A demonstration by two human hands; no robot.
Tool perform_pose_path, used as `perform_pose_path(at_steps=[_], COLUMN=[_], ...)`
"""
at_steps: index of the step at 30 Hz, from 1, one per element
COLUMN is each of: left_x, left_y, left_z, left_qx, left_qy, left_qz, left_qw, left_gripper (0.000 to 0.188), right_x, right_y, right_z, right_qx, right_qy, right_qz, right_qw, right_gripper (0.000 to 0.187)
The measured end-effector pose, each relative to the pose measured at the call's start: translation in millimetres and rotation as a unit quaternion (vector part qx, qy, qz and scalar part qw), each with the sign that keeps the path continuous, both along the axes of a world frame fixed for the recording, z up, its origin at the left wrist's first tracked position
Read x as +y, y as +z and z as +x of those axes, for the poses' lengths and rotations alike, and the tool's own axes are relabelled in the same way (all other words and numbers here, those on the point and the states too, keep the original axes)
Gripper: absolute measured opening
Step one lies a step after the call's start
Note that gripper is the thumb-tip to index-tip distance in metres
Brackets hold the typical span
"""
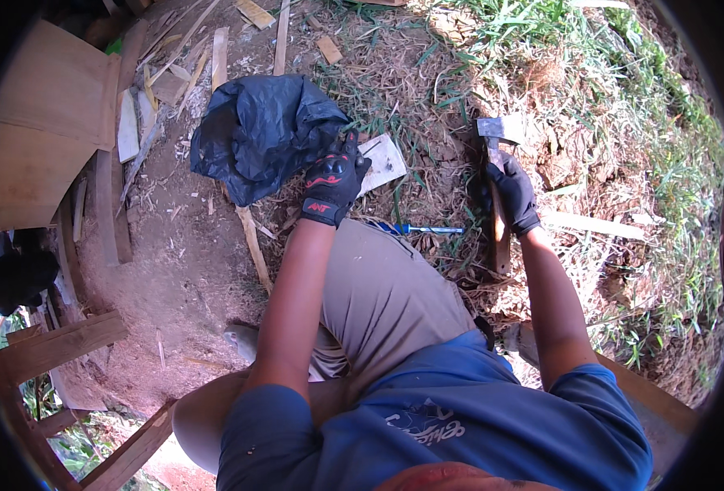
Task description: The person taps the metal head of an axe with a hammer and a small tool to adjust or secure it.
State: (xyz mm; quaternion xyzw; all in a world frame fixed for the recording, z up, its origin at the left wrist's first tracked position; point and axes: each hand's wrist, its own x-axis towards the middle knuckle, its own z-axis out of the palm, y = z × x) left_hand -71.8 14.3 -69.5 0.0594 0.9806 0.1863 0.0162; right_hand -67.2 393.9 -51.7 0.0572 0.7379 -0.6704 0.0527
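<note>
My right hand [511, 190], in a black glove, is wrapped around the wooden handle of a hatchet [501, 129]. The metal head is at the far end, and the handle runs back toward me over the dry grass. My left hand [331, 182], in a black glove with red marks, is at the right edge of a crumpled black plastic bag [265, 131]. Its fingers look bent inward with one finger pointing forward; what they hold is hidden. Just right of that hand lies a flat whitish piece [384, 164], partly covered by the glove.
A slim blue tool [431, 230] lies beyond my knee. Wood scraps [219, 57] are scattered at the far left, near a large wooden panel [42, 123]. Wooden framing [59, 345] stands at the near left. Grass [542, 33] grows at the far right.
</note>
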Motion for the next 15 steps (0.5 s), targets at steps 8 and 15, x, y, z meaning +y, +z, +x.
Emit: perform_pose_path(at_steps=[8, 15], left_x=[16, 2], left_y=[-20, -13], left_z=[-10, 9], left_qx=[0.006, 0.052], left_qy=[-0.030, 0.045], left_qz=[-0.022, -0.053], left_qw=[0.999, 0.996], left_gripper=[0.080, 0.052], right_x=[-20, -5], right_y=[19, 1], right_z=[5, -3], right_qx=[-0.023, 0.066], right_qy=[-0.013, 0.004], right_qz=[0.048, 0.163], right_qw=[0.999, 0.984], right_gripper=[0.023, 0.029])
